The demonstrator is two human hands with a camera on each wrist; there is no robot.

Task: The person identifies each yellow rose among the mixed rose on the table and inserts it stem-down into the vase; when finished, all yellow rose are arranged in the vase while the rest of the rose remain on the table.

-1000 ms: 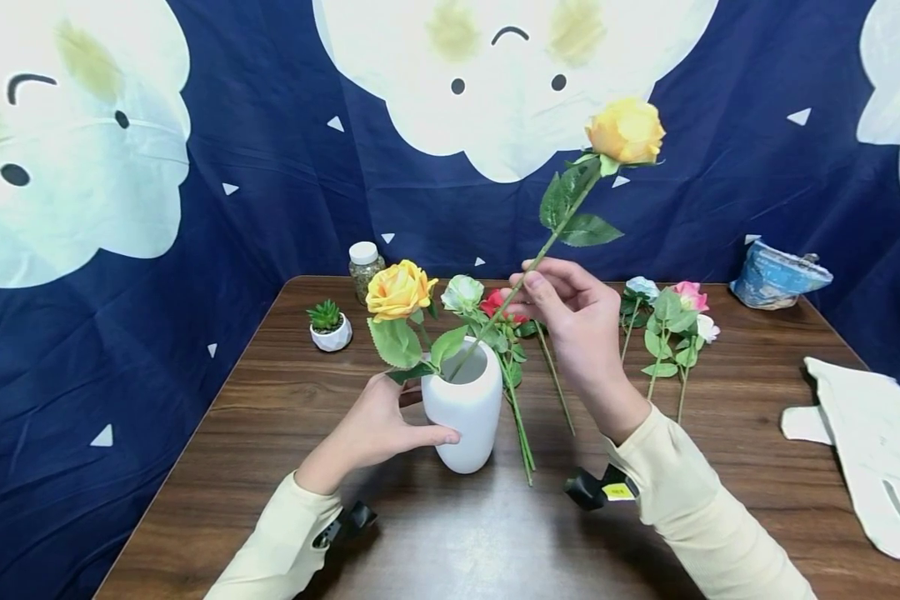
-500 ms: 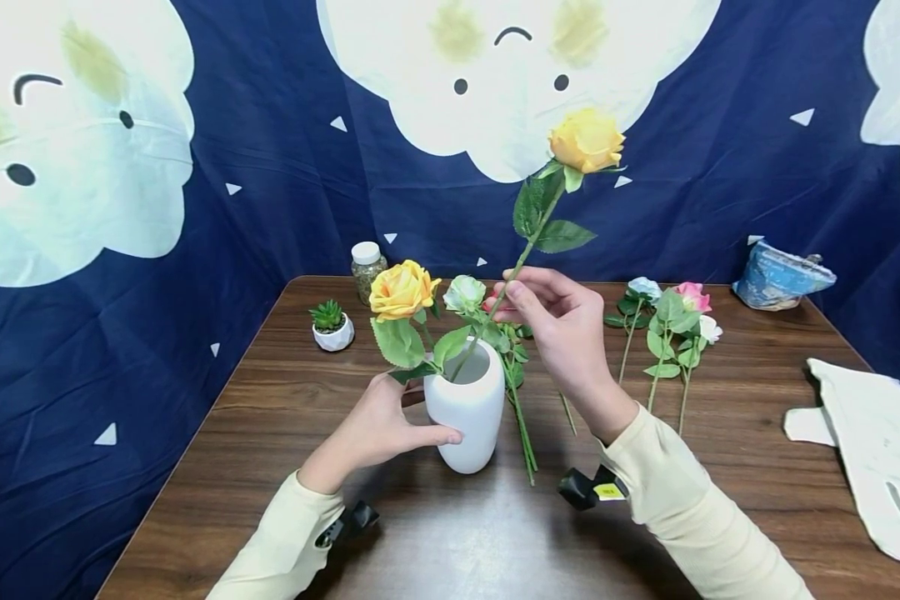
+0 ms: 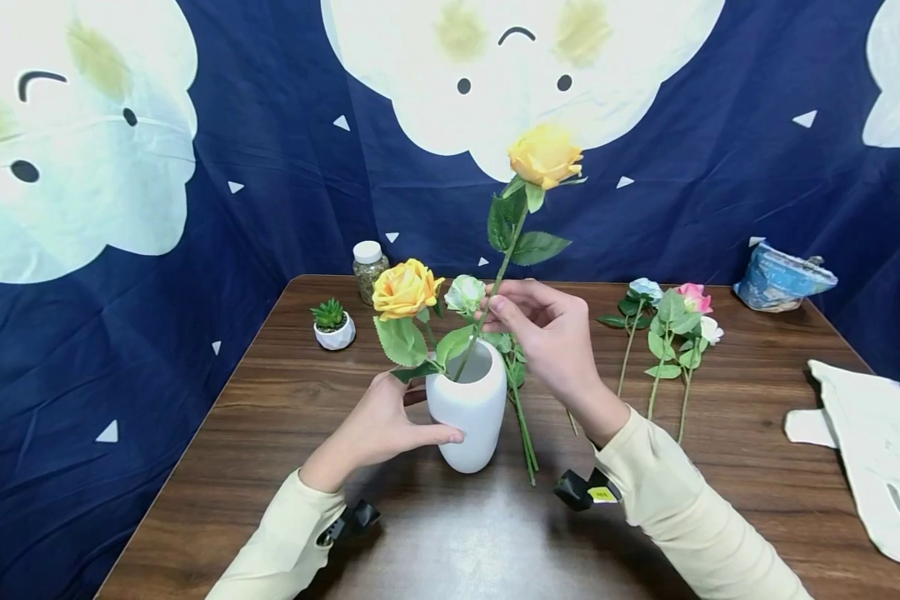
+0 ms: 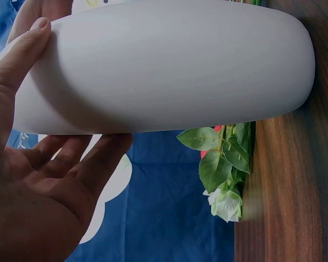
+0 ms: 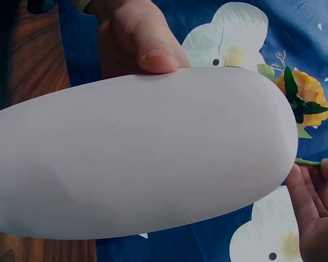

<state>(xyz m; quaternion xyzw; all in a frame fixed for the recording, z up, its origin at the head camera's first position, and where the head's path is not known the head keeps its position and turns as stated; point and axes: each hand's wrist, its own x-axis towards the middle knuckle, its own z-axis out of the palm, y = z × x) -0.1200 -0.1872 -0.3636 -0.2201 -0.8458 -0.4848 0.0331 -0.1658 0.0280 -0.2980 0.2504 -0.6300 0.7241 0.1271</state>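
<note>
A white vase stands upright on the table. My left hand holds it from the left, thumb across the front and fingers round the far side, as the vase in the left wrist view also shows. One yellow rose leans out of the mouth to the left. Above the vase, my right hand pinches the stem of a second yellow rose between thumb and fingers. That stem's lower end is inside the mouth. In the right wrist view, the vase hides most of the stem.
Behind the vase lie a pale green rose and other stems. Further right are a blue rose, a pink rose and a white rose. A potted succulent, jar, blue bag and white gloves sit around.
My right hand has moved left and down with the yellow rose, which now stands more upright and its bloom lower. My left hand stays on the vase.
</note>
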